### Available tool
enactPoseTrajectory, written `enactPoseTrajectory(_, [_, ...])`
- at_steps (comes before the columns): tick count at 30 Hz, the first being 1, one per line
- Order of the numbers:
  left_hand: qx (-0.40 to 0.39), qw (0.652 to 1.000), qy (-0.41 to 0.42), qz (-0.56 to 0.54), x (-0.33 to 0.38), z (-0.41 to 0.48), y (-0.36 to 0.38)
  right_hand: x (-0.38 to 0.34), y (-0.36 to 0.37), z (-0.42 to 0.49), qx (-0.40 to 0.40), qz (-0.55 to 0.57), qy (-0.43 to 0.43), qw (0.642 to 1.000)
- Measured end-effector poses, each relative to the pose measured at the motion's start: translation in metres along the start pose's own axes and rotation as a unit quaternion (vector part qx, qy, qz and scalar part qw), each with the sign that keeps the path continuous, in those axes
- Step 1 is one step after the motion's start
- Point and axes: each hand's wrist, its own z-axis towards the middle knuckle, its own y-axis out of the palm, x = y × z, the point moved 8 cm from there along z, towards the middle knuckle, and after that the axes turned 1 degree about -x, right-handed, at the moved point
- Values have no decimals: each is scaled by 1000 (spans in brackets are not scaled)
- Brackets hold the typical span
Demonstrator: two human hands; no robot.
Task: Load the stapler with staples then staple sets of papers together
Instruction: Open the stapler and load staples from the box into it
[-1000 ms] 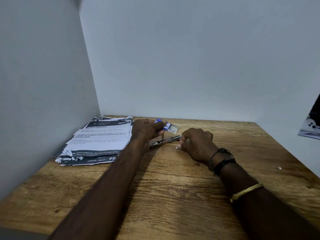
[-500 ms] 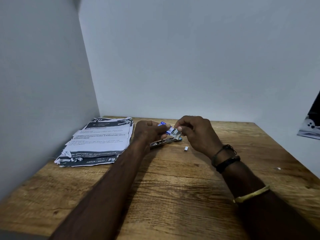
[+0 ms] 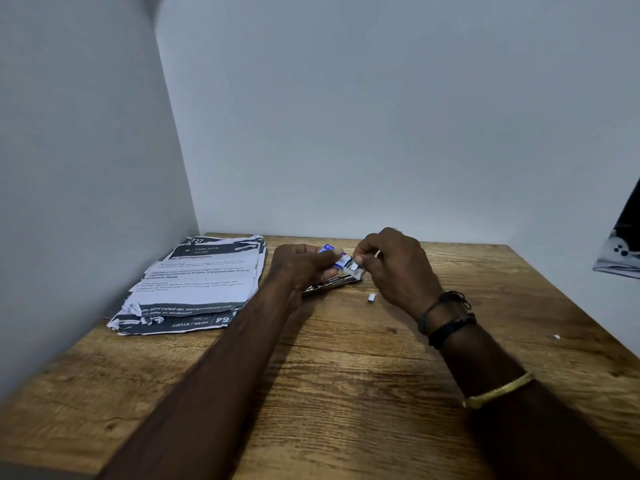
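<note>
My left hand (image 3: 301,265) holds a small blue and white staple box (image 3: 333,255) above the table. My right hand (image 3: 394,263) pinches at the box's open end, where shiny staples (image 3: 353,265) show. Just below both hands a metal stapler (image 3: 330,285) lies on the wood, partly hidden by my left hand. A short loose block of staples (image 3: 371,298) rests on the table to the right of the stapler. A pile of printed papers (image 3: 204,282) lies at the left.
The wooden table (image 3: 346,375) stands in a corner, with white walls close on the left and behind. A tiny white scrap (image 3: 556,337) lies near the right edge. A dark printed object (image 3: 620,251) hangs at the far right.
My right hand lifted off the table beside the stapler and came up to the staple box in my left hand. The loose staple block came into view where that hand had rested.
</note>
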Motion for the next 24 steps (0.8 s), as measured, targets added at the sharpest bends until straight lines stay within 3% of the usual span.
enactPoseTrajectory(7, [18, 999, -16, -36, 1, -3, -3, -2, 2, -1, -23, 21, -1, 1000])
enactPoseTrajectory(13, [36, 998, -27, -46, -1, -2, -8, -16, 16, -6, -120, -97, -47, 987])
enactPoseTrajectory(24, [46, 997, -22, -49, 5, -8, -4, 10, -1, 2, -54, 167, 80, 981])
